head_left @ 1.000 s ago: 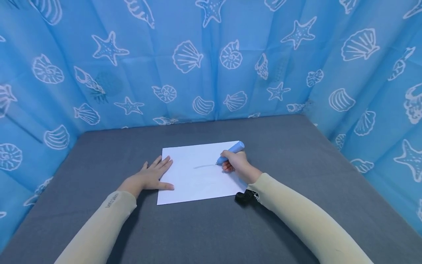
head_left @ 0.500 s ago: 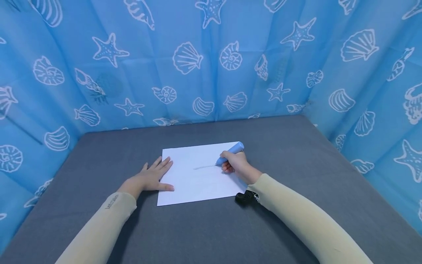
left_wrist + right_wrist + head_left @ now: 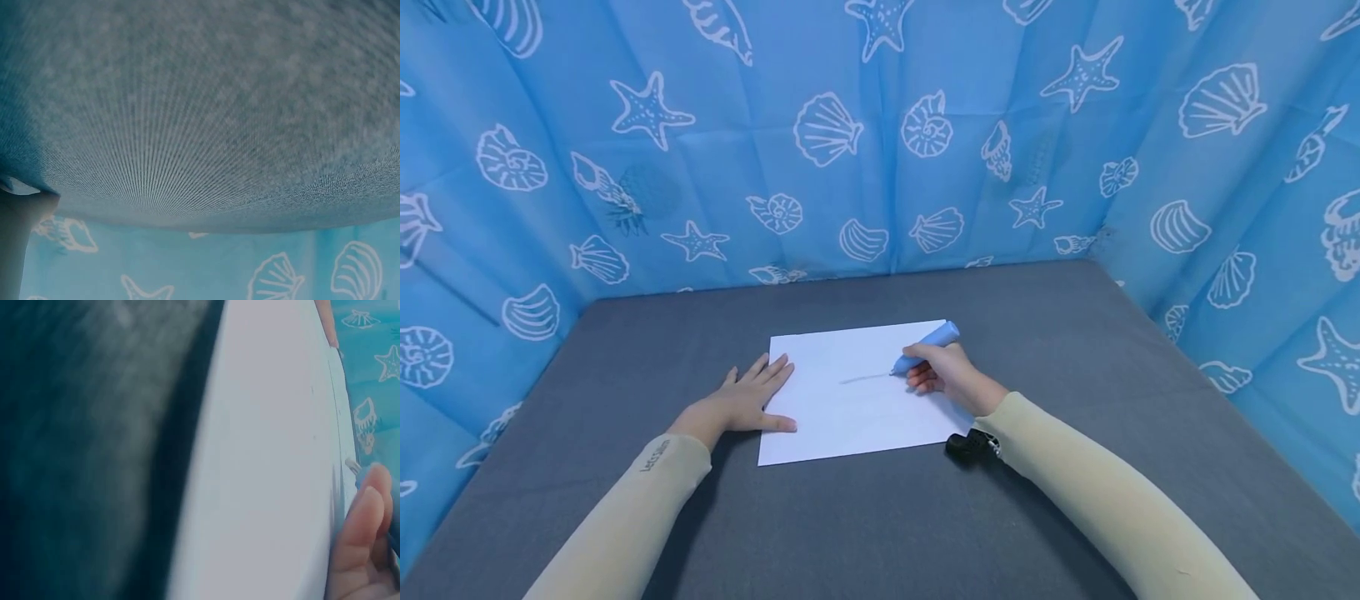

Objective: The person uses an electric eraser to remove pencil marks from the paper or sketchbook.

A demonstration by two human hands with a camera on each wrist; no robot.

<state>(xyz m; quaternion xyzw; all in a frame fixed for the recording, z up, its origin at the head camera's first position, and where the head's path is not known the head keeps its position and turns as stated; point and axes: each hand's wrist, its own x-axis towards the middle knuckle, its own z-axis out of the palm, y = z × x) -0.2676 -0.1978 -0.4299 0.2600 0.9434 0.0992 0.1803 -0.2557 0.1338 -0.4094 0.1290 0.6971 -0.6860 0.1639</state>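
A white sheet of paper (image 3: 850, 425) lies on the grey cloth. The left hand (image 3: 741, 404) rests on its left edge with fingers and thumb spread. In the right hand (image 3: 942, 371), held between thumb and fingers, is a thick blue pen (image 3: 931, 343). Its narrow tip points left and down at the paper, at the right end of a thin grey line (image 3: 865, 378). The right wrist view has the curled fingers (image 3: 362, 531) near the pen's metal tip (image 3: 353, 465). In the left wrist view only a dark bit of the left hand (image 3: 25, 215) shows.
A grey cloth (image 3: 850, 533) covers the table. Blue curtains (image 3: 880, 192) with white shells and starfish hang behind it and on both sides. A black strapped device (image 3: 967, 447) sits under the right wrist, by the paper's lower right corner.
The right hand's wrist and forearm have shifted slightly to the right, while the pen's tip stays at almost the same spot. The left hand and the paper have not visibly moved.
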